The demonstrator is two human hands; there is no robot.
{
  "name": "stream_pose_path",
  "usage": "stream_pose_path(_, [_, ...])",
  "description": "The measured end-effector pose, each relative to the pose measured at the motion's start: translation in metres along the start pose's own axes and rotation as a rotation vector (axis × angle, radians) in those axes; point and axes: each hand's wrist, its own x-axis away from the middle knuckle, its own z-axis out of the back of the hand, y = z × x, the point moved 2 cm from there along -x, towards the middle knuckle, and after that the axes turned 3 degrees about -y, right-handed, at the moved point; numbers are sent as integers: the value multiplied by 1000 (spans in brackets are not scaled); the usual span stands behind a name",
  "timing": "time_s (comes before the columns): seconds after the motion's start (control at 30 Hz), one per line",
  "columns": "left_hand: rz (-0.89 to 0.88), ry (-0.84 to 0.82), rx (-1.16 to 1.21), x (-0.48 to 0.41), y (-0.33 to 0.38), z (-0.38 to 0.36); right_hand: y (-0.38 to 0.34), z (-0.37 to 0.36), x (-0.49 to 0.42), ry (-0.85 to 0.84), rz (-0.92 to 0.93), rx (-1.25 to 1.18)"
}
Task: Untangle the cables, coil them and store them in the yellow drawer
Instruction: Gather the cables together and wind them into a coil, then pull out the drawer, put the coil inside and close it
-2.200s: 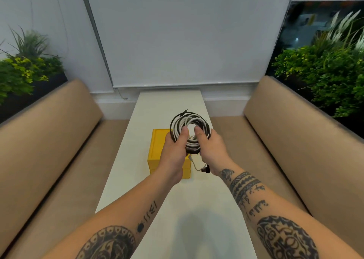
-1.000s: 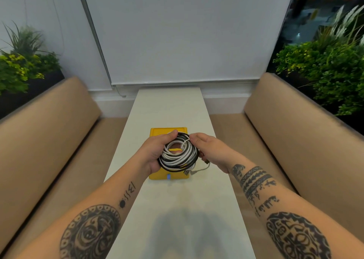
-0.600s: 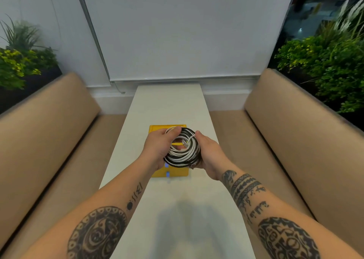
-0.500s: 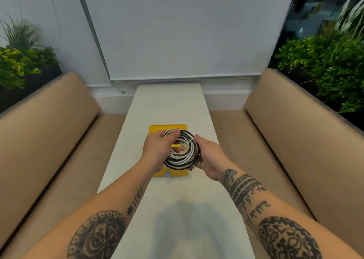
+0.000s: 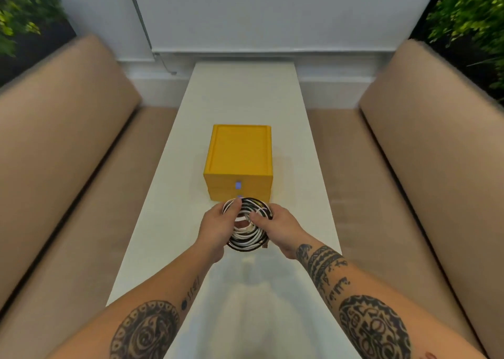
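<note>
Cables: You held the black and white cables [image 5: 245,240] wound together into one round coil, lifted above the bench and just in front of the yellow drawer unit, on your side of it.
Left grip: Your left hand [image 5: 216,226] was closed around the coil's left side. Its thumb [image 5: 236,206] was hooked over the top strands towards the middle hole, and the other fingers were hidden underneath.
Right grip: Your right hand [image 5: 278,229] was closed around the coil's right side, its thumb [image 5: 257,217] pressed onto the strands at the hole's edge.
Yellow drawer: The yellow drawer unit [image 5: 238,154] stood upright on the bench with its front faces flush and closed. One blue tab [image 5: 238,185] showed on the front, and a second one below it was partly hidden behind the coil.
Bench: The long white bench [image 5: 240,91] ran from you to the far wall, with the drawer unit about midway along it.
Seats: Tan padded seats flanked the bench, one on the left [image 5: 68,140] and one on the right [image 5: 436,140].
Beyond: Green plants stood behind each seat, left [image 5: 21,12] and right [image 5: 469,17], and a pale blind [image 5: 272,12] covered the far wall.
</note>
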Motion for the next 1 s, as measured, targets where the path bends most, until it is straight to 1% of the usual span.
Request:
stream_pose_path(0.17, [132, -22, -25, -20, -55, 7, 45, -15, -21, 39, -26, 100])
stream_pose_path(0.3, [164, -47, -53, -29, -84, 10, 79, -23, -30, 55, -56, 138])
stream_pose_path(0.4, [111, -42, -142, -33, -94, 11, 97, -25, -34, 88, -50, 205])
stream_pose_path(0.47, [44, -14, -260, -36, -97, 11, 102, -28, -37, 102, -6, 265])
stream_pose_path(0.53, [1, 21, -390, -38, -98, 11, 106, -31, -41, 114, 27, 363])
stream_pose_path(0.63, [-39, 50, -600, -41, -96, 10, 115, -33, -46, 117, -15, 554])
stream_pose_path(0.67, [-58, 52, -636, -43, -96, 9, 117, -32, -46, 116, -20, 598])
stream_pose_path(0.77, [-66, 61, -603, -48, -99, 8, 115, -26, -45, 124, -32, 725])
stream_pose_path(0.83, [4, 77, -612, -50, -99, 9, 112, -23, -42, 111, -58, 791])
stream_pose_path(0.9, [63, 72, -635, -50, -97, 9, 110, -22, -41, 83, -73, 819])
stream_pose_path(1.0, [84, 52, -567, -50, -95, 7, 106, -20, -42, 55, -83, 807])
